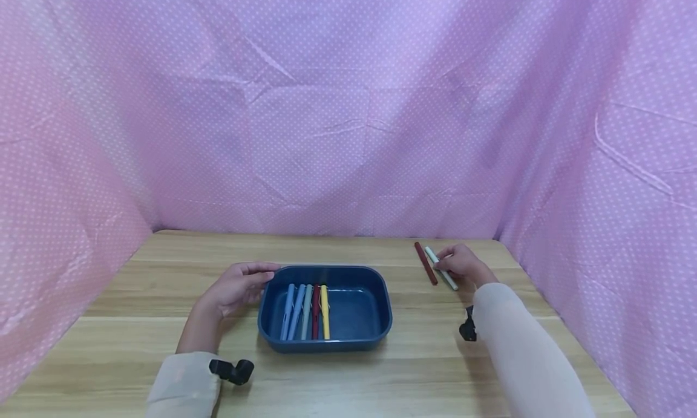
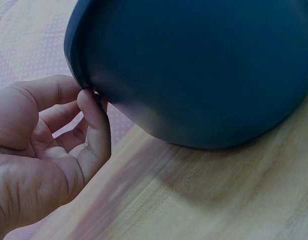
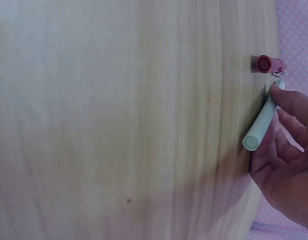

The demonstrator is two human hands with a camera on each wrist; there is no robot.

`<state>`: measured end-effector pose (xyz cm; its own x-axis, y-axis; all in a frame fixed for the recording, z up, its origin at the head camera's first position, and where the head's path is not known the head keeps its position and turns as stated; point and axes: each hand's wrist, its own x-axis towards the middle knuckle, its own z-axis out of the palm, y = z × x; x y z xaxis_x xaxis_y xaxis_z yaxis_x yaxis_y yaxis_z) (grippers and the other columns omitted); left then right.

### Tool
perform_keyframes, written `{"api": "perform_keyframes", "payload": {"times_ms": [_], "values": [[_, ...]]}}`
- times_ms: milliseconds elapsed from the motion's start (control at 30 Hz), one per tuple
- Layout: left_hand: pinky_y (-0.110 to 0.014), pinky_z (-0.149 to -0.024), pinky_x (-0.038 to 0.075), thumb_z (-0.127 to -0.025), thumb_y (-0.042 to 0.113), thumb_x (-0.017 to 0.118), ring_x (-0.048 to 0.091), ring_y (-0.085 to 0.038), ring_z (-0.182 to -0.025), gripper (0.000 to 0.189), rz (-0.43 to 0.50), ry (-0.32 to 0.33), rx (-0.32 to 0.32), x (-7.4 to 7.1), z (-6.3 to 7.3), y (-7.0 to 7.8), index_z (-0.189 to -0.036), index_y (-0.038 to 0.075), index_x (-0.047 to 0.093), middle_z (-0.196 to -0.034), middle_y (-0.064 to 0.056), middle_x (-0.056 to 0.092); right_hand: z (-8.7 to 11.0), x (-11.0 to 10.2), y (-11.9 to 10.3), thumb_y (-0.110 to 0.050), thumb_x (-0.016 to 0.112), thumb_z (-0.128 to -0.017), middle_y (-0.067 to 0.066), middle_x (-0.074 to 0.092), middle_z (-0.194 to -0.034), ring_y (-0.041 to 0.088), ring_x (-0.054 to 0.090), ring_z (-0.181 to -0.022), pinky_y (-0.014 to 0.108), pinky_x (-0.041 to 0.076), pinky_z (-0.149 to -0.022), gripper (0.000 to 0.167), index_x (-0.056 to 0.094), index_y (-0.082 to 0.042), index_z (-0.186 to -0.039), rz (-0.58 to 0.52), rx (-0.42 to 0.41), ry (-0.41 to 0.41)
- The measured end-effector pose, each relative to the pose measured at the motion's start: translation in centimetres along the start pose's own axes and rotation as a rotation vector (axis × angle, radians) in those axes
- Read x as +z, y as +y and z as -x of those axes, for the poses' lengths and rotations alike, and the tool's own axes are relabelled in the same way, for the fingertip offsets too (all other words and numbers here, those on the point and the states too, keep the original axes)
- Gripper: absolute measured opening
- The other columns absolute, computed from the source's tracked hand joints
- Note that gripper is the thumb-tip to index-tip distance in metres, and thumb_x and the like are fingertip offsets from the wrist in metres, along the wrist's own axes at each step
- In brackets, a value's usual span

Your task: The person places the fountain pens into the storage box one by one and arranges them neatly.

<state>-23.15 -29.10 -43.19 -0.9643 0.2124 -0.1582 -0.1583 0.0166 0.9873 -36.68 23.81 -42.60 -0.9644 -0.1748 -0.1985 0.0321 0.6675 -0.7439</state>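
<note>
A dark blue rectangular box [image 1: 359, 343] stands on the table. My left hand [image 1: 239, 286] pinches its far left corner; in the left wrist view thumb and forefinger meet at the rim of the box [image 2: 194, 75]. Inside the box, side by side in its left half, lie several pens: blue ones [image 1: 288, 312], a grey-green pen [image 1: 307, 312], a dark red pen [image 1: 316, 312] and a yellow pen [image 1: 325, 312]. To the right of the box, my right hand [image 1: 463, 264] pinches a pale green pen [image 3: 262, 124] around its middle. Close on its left lies a red pen [image 1: 426, 264].
The wooden table [image 1: 337, 382] reaches back to a pink dotted cloth [image 1: 327, 133], which also hangs along both sides. A black wrist camera sits on each sleeve, the left one [image 1: 233, 371] near the front of the box.
</note>
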Motion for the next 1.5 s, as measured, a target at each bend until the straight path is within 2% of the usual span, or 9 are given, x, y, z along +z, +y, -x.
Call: {"api": "perform_keyframes", "payload": {"times_ms": [200, 467, 733, 933, 1233, 1367, 1500], "values": [[-0.033, -0.085, 0.057, -0.1, 0.019, 0.068, 0.066, -0.019, -0.101, 0.042, -0.003, 0.001, -0.004, 0.1, 0.0, 0.0, -0.137, -0.001, 0.061, -0.12, -0.007, 0.072, 0.0, 0.1, 0.7, -0.005, 0.07, -0.093, 0.007, 0.061, -0.089, 0.014, 0.052, -0.071, 0.024, 0.045, -0.06, 0.03, 0.064, 0.012, -0.118, -0.027, -0.01, 0.021], [-0.033, -0.084, 0.057, -0.1, 0.017, 0.068, 0.066, -0.021, -0.101, 0.041, -0.005, 0.003, -0.007, 0.2, 0.1, -0.1, -0.136, -0.003, 0.061, -0.122, -0.011, 0.071, 0.4, 0.2, 1.4, -0.006, 0.07, -0.093, 0.012, 0.069, -0.098, 0.014, 0.061, -0.08, 0.025, 0.051, -0.066, 0.035, 0.062, 0.013, -0.122, -0.117, 0.008, 0.064], [-0.032, -0.084, 0.057, -0.101, 0.017, 0.067, 0.066, -0.02, -0.101, 0.04, -0.01, -0.008, 0.004, 0.2, 0.0, -0.1, -0.135, -0.003, 0.062, -0.121, -0.011, 0.071, 0.2, 0.1, 2.4, -0.007, 0.069, -0.096, 0.008, 0.071, -0.1, 0.011, 0.063, -0.085, 0.025, 0.055, -0.072, 0.039, 0.059, 0.013, -0.128, -0.215, 0.009, 0.085], [-0.031, -0.084, 0.057, -0.101, 0.017, 0.067, 0.065, -0.02, -0.101, 0.039, -0.015, -0.007, 0.002, 0.2, 0.1, -0.2, -0.135, -0.002, 0.062, -0.12, -0.009, 0.071, 0.5, 0.1, 2.1, -0.009, 0.068, -0.097, 0.012, 0.072, -0.107, 0.013, 0.064, -0.09, 0.026, 0.056, -0.076, 0.042, 0.057, 0.012, -0.133, -0.266, 0.016, 0.09], [-0.032, -0.086, 0.057, -0.102, 0.018, 0.066, 0.065, -0.022, -0.103, 0.041, -0.019, -0.008, -0.001, 0.3, 0.4, -0.1, -0.136, -0.004, 0.06, -0.123, -0.012, 0.07, 1.1, 0.0, 1.6, -0.01, 0.067, -0.098, 0.023, 0.066, -0.125, 0.016, 0.063, -0.1, 0.028, 0.055, -0.081, 0.049, 0.052, 0.008, -0.141, -0.321, 0.027, 0.1], [-0.031, -0.084, 0.057, -0.102, 0.018, 0.066, 0.065, -0.021, -0.101, 0.04, -0.022, -0.005, 0.0, 0.3, 0.4, -0.1, -0.136, -0.003, 0.061, -0.123, -0.011, 0.07, 1.4, 0.0, 1.0, -0.01, 0.065, -0.099, 0.022, 0.066, -0.12, 0.017, 0.062, -0.095, 0.028, 0.054, -0.078, 0.047, 0.052, 0.009, -0.14, -0.336, -0.003, 0.106], [-0.029, -0.082, 0.056, -0.101, 0.018, 0.066, 0.064, -0.02, -0.099, 0.039, -0.023, 0.014, -0.013, 0.3, 0.4, -0.1, -0.135, -0.001, 0.062, -0.122, -0.009, 0.071, 1.7, 0.0, 0.1, -0.015, 0.065, -0.101, 0.016, 0.065, -0.12, 0.02, 0.06, -0.099, 0.027, 0.053, -0.078, 0.046, 0.054, 0.006, -0.14, -0.291, -0.031, 0.117]]}}
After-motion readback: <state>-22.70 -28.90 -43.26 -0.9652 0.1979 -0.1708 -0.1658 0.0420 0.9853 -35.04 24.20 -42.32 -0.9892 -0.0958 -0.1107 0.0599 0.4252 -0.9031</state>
